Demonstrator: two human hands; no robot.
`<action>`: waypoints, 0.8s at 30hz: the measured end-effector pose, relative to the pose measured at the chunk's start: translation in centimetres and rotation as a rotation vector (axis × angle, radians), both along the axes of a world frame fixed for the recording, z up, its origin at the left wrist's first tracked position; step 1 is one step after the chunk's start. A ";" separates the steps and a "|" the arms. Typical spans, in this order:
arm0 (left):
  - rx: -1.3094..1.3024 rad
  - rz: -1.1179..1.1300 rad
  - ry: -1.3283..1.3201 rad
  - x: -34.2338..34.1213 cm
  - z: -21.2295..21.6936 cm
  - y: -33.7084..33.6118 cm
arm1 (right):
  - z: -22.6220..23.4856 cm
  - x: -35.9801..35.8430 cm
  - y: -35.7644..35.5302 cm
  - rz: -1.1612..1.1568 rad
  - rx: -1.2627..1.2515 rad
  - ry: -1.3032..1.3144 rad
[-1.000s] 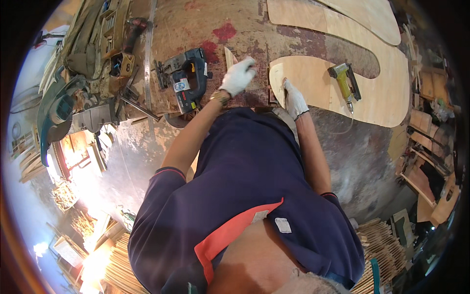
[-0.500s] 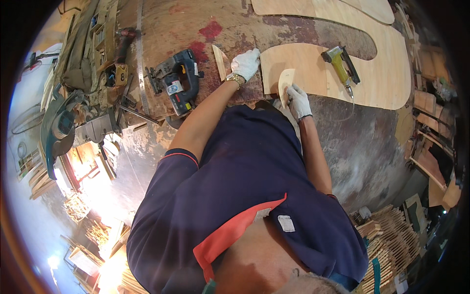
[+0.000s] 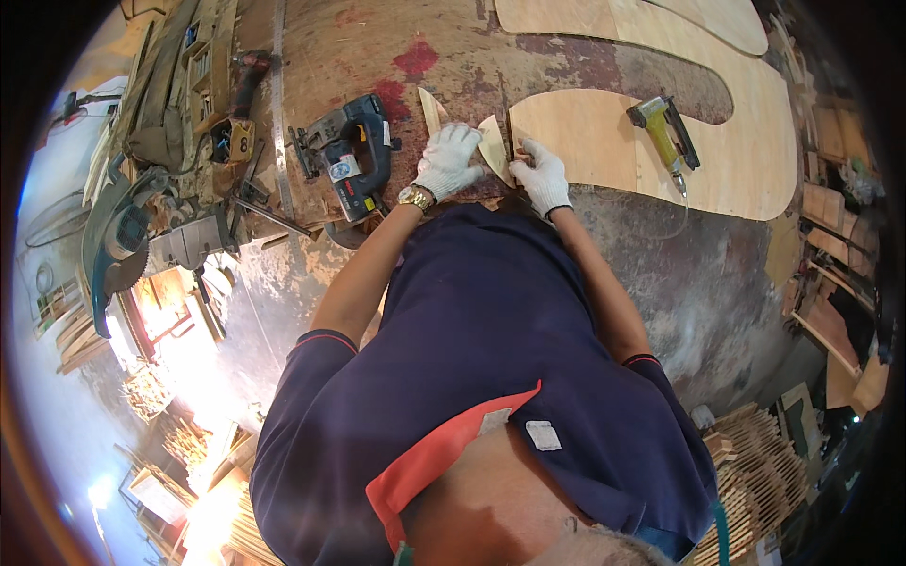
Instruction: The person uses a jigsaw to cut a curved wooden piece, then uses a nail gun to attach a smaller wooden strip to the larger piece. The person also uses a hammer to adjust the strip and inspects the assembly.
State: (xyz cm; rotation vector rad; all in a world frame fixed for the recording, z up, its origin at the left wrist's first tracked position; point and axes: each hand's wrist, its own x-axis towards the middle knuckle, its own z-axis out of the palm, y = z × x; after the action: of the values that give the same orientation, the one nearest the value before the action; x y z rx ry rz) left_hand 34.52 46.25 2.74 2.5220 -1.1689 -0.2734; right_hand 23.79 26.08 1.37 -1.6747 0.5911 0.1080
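Observation:
My left hand (image 3: 447,160), in a white glove with a gold watch at the wrist, and my gloved right hand (image 3: 544,175) meet on a small pointed plywood offcut (image 3: 494,148) and grip it from both sides. The offcut stands on edge on the worn red-brown workbench (image 3: 604,236), beside the cut end of a large curved plywood panel (image 3: 604,141). A second narrow offcut (image 3: 431,108) lies just beyond my left hand. My dark blue shirt hides the near part of the bench.
A blue jigsaw (image 3: 351,162) lies left of my left hand. A yellow-green nail gun (image 3: 662,130) with a thin hose rests on the plywood panel to the right. A mitre saw (image 3: 118,247) and tool clutter sit far left; wood strips (image 3: 755,472) are stacked lower right.
My right hand has brought the small offcut left, off the panel's end. My left hand has left the narrow offcut and joined it, so both hands now hold the piece.

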 end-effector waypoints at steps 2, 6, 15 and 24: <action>0.056 0.004 0.077 -0.6 -1.1 -0.3 | 0.7 0.1 -0.4 0.188 -0.459 -0.037; 0.000 0.031 -0.010 -1.6 -2.7 -0.9 | 2.1 -1.9 -2.0 0.533 -0.850 -0.102; 0.030 -0.047 0.010 0.1 -3.7 -2.4 | -0.3 -3.1 -2.4 0.561 -0.955 -0.286; -0.097 0.044 0.149 0.4 -5.0 -2.2 | -1.4 -2.9 -2.9 0.551 -1.099 -0.416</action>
State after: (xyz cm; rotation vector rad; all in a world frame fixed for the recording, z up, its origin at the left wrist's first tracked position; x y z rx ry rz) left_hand 34.89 44.09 -2.27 2.3953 -1.0428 -0.3776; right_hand 20.85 23.15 -0.01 -2.7921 -0.2275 -0.2123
